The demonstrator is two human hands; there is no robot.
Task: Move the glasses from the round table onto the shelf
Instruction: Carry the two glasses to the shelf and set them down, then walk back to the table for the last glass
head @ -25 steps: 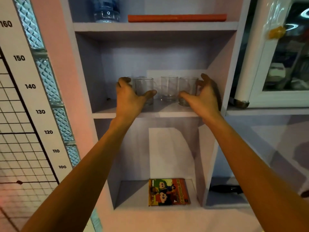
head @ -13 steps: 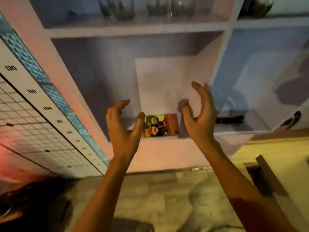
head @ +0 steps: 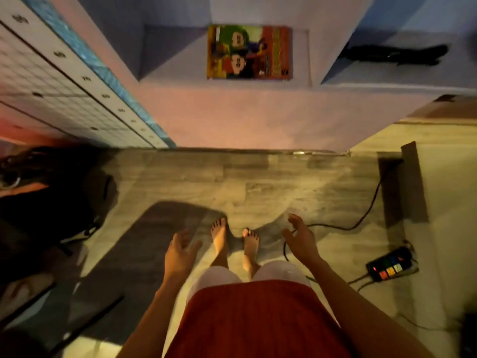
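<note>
The view points straight down at the floor in front of the white shelf unit [head: 232, 112]. No glasses and no round table show in this view. My left hand [head: 180, 251] hangs low over a dark mat, fingers apart and empty. My right hand [head: 299, 239] hovers at the same height over the wooden floor, also empty with fingers spread. Only the shelf unit's lowest compartment is in view, at the top.
A colourful comic book [head: 249, 52] lies in the lowest compartment; a black object [head: 392, 54] lies in the compartment to its right. A power strip [head: 391, 264] and black cable [head: 361, 220] lie on the floor at right. A grey mat [head: 134, 254] and dark bags [head: 46, 197] sit left.
Both hands let go of the glasses on the upper shelf and dropped down empty. The view tilted from the shelf down to the floor and my feet.
</note>
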